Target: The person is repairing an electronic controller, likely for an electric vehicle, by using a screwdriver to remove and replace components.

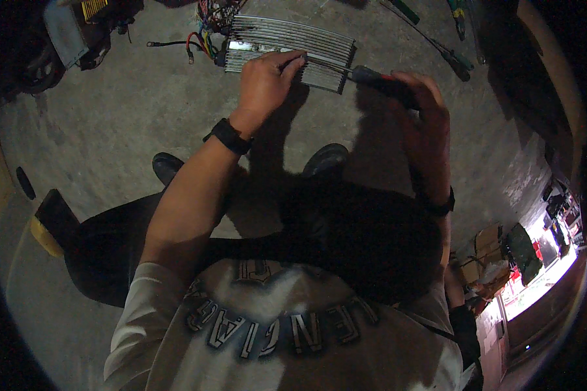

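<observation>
A finned aluminium controller housing (290, 51) lies on the concrete floor (111, 130) at twelve o'clock. It is pinned by the left hand (264, 81), whose fingers are pressed flat on the fins. A screwdriver (372, 77) with a red-and-black handle is clamped in the right hand (424, 111) at one o'clock, and its tip is laid against the housing's right end.

A slip of the tip into the steadying fingers is judged the main risk (they are just beside the shaft). The loose wire bundle (202, 42) at eleven o'clock could be snagged if the housing slides.

A pale rectangular label (251, 45) is seen on the housing's top. Brown cardboard boxes (486, 244) are stacked at four o'clock, beside a lit shelf of small coloured packages (554, 228).
</observation>
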Available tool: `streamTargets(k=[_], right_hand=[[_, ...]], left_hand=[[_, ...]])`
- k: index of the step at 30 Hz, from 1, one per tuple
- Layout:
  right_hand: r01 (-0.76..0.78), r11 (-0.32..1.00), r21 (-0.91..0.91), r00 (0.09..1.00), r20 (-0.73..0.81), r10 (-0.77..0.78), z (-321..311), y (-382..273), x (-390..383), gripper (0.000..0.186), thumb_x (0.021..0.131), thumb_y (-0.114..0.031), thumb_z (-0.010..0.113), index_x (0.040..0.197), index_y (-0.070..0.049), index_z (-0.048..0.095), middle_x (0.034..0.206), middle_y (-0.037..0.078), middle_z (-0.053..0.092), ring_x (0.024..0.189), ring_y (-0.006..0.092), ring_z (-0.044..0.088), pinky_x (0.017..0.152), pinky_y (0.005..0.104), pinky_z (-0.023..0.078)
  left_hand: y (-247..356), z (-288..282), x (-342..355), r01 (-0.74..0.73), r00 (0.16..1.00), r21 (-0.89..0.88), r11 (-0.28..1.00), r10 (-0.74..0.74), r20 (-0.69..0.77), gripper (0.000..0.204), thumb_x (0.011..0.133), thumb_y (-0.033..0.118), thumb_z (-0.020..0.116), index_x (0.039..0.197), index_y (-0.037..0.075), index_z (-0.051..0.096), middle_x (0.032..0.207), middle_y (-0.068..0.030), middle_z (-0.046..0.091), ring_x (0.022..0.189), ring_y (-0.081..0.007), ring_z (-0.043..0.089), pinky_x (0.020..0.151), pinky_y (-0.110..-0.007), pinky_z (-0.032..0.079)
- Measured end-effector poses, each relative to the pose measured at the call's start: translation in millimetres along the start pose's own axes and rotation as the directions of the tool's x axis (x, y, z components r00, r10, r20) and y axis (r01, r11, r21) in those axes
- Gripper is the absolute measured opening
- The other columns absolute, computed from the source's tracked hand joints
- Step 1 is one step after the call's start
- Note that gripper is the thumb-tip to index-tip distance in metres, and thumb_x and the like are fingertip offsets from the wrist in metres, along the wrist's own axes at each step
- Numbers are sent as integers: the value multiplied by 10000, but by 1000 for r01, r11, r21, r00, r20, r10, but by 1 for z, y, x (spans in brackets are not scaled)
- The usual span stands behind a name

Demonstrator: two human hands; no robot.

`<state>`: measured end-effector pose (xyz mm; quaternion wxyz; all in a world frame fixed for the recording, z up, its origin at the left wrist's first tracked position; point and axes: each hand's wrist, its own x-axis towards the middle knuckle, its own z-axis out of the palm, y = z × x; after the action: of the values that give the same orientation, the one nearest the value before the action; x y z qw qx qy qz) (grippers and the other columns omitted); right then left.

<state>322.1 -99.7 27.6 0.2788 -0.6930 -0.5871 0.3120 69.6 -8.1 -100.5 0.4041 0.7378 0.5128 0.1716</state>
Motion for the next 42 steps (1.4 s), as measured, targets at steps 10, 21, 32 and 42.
streamTargets(k=[10,21,32,42], right_hand=[[60,998,-35,998,31,-58,0,-13,1,330,898,-87,730,1221,-110,666,1169,126,655,1019,303,711,871,378,579],[168,967,-189,978,157,-140,-1,-43,22,311,910,-102,689,1217,-98,636,1024,172,610,879,400,656,725,468,539],[312,922,-231,950,106,-295,12,-39,16,261,929,-113,690,1183,-84,639,1000,180,615,882,397,655,725,469,545],[178,956,-235,975,175,-138,9,-50,12,303,913,-135,746,1202,-81,677,1141,145,633,1003,332,696,828,395,576]], left_hand=[[0,0,-2,-53,997,7,999,53,-54,251,949,270,733,1131,104,783,1017,-168,763,889,-308,750,767,-378,576],[-4,1,-3,-20,999,15,1000,20,-32,260,928,265,753,1139,116,782,996,-157,762,864,-307,745,754,-375,574],[-4,0,-6,-4,987,87,996,18,-160,300,866,310,792,1036,63,789,921,-172,747,815,-332,721,737,-420,569],[-9,4,-6,2,982,55,998,8,-186,289,844,304,816,983,52,792,922,-160,751,815,-317,726,743,-404,574]])
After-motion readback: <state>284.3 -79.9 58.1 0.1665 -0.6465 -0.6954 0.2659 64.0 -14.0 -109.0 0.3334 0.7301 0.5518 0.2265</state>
